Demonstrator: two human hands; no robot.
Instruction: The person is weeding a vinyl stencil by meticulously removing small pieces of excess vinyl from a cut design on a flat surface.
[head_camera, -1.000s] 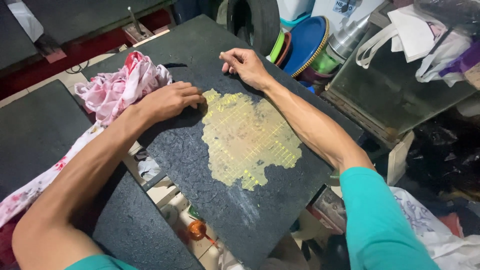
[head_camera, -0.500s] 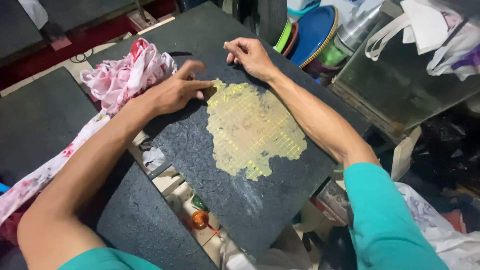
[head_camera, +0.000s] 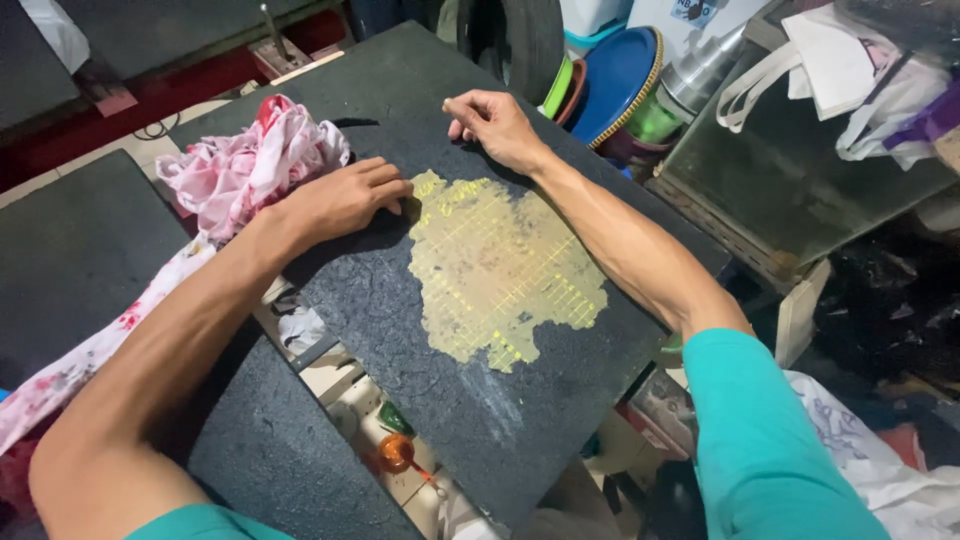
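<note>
Nearest to me, in the gap beside the board, an orange round-bodied plastic bottle (head_camera: 396, 453) and a small green cone-shaped cap (head_camera: 393, 417) are lying on the pale floor below. Above them, the dark, rough-grained rectangular board (head_camera: 500, 420) is serving as my work surface; its pebbled black coating is worn through in the middle, exposing an irregular yellow patch with a fine ruled grid (head_camera: 500, 270). I am leaning both forearms over the board, and my teal sleeve (head_camera: 770, 440) is showing at the right.

My left hand (head_camera: 340, 200) is resting palm down at the patch's upper left edge, fingers curled loosely and fingertips touching the board just beside the yellow; it is grasping nothing, and appears to be pressing there to steady or feel the edge of the coating. My right hand (head_camera: 495, 125) is lying farther up the board, fingers bent under and knuckles raised, also holding nothing, probably bracing the board's far part.

Just left of my left hand, a crumpled pink-and-white floral cloth (head_camera: 245, 165) is bunched on the board's corner, its tail trailing down over the neighbouring dark board (head_camera: 70, 250). Beyond, a stack of blue, green and brown round plastic plates (head_camera: 610, 80) is standing on edge beside a black tyre (head_camera: 520, 40).
</note>
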